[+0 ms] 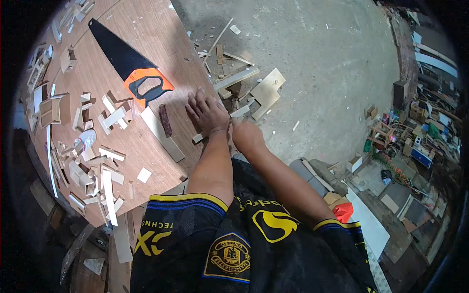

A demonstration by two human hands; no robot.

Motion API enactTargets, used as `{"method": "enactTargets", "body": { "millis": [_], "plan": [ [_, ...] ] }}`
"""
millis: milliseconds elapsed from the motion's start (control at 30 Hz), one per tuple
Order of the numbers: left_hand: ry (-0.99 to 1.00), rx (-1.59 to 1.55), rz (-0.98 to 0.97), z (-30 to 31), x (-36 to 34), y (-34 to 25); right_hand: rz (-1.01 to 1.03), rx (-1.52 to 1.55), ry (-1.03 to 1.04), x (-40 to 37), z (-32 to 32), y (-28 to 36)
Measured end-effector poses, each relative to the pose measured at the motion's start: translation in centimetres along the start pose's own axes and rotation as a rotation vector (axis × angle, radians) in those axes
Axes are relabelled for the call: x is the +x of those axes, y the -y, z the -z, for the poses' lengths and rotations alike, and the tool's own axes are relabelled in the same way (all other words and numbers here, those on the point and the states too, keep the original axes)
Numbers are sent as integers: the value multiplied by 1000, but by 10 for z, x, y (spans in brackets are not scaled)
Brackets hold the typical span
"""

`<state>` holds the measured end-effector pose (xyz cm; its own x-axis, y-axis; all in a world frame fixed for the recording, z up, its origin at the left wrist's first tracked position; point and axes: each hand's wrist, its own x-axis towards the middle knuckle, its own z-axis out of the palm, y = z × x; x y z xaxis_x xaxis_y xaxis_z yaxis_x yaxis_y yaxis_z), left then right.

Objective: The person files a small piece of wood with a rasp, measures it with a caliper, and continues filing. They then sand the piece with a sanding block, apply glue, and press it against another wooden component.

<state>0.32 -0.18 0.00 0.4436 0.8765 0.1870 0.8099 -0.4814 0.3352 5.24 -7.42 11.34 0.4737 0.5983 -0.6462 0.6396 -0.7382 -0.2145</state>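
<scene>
My left hand lies palm down near the table's edge, its fingers stretched out and slightly apart. A short end of a pale wood strip pokes out beside my left wrist; the rest of it is hidden. My right hand is closed in a fist just off the table's edge, close to my left wrist. What it grips, if anything, is hidden. Left of my hands lie a dark reddish-brown block and a flat pale board. A handsaw with an orange and black handle rests farther up the table.
Many small wood offcuts and a small open wooden box cover the left side of the wooden table. Scrap boards lie on the concrete floor beyond the table's edge. Clutter and a blue box stand at far right.
</scene>
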Motion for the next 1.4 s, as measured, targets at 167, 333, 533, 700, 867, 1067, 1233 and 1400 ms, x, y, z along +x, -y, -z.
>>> {"method": "enactTargets", "body": {
  "millis": [167, 333, 533, 700, 867, 1067, 1233, 1400],
  "plan": [
    [-7, -24, 4, 0, 0, -1, -9, -24, 99, -18, 18, 2],
    [-4, -13, 1, -2, 1, 0, -32, 21, 4, 2, -7, -1],
    [17, -6, -1, 2, 2, -2, -14, -48, 104, -25, 27, 3],
    [32, 25, 14, 1, 0, -1, -49, -20, 67, -9, 2, 1],
    [96, 37, 0, 5, -3, 2, -32, -28, 59, -9, -4, -2],
    [65, 52, -5, 3, -1, -2, -14, -85, 141, -28, 29, 3],
    [33, 65, -34, -2, 0, 5, -50, -11, -20, 13, -15, 4],
    [34, 35, -36, 2, 0, 1, -12, -54, 92, -32, 29, 3]
  ]
}}
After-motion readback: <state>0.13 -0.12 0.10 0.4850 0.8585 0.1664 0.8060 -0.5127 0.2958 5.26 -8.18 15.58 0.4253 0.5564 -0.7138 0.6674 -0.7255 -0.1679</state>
